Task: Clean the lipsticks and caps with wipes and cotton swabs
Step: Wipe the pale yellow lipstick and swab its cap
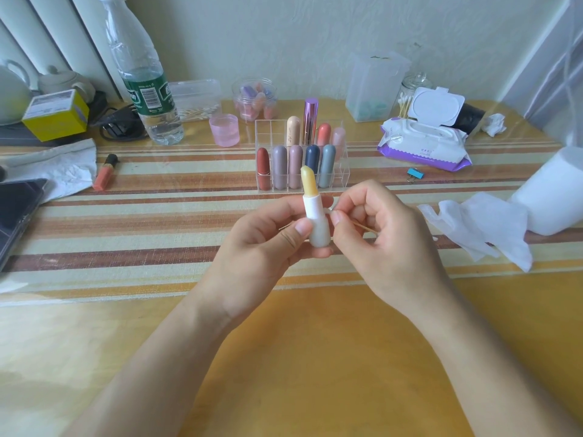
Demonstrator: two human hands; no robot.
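Note:
My left hand (pixel 268 244) holds an uncapped white lipstick (pixel 315 216) upright, its pale yellow stick wound out. My right hand (pixel 375 234) pinches a wooden cotton swab (pixel 366 227), whose tip touches the lipstick's white collar on the right side. Behind them a clear acrylic organizer (pixel 344 175) holds several capped lipsticks. An open purple pack of wipes (pixel 422 143) lies at the right rear. A used white wipe (pixel 485 228) lies crumpled to the right of my hands.
A water bottle (pixel 145 83), a pink jar (pixel 224 129), a jar of small caps (pixel 255 99) and a glass jar of swabs (pixel 410 96) stand at the back. An orange lip tube (pixel 105 171) and a tablet (pixel 15 212) lie left. A paper roll (pixel 558 190) is right.

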